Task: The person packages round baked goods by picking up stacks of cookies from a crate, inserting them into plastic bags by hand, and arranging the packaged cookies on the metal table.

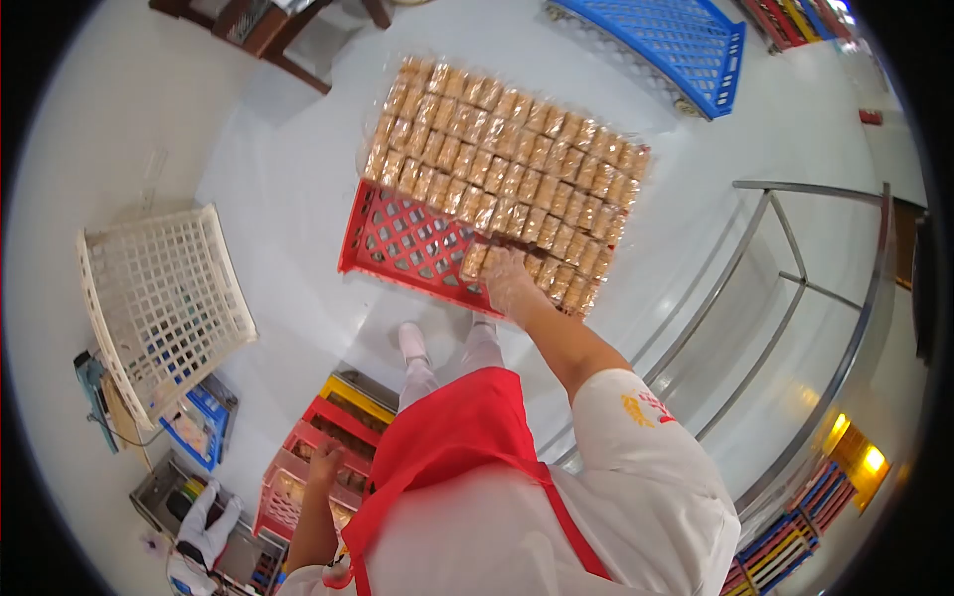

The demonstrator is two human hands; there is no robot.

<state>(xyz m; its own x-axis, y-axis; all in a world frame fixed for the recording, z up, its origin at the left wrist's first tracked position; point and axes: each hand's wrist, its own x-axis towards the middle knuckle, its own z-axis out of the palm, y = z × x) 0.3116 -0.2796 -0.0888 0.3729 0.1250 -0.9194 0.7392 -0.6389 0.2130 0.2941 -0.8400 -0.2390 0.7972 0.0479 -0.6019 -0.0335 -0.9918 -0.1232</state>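
Rows of clear-wrapped, light brown packages lie over a red crate, whose lattice floor shows at its left front part. My right hand, in a clear glove, reaches down onto packages at the front row, beside the bare lattice. Its fingers are bent around a package there, partly hidden by the hand's back. Lower left, my left hand is near the upper edge of a stack of red crates holding more packages. Its fingers are too small to make out clearly.
A white crate stands at the left. A blue crate is at the top right, and a metal rail frame runs along the right. A yellow crate is near my legs. Another person is at the lower left.
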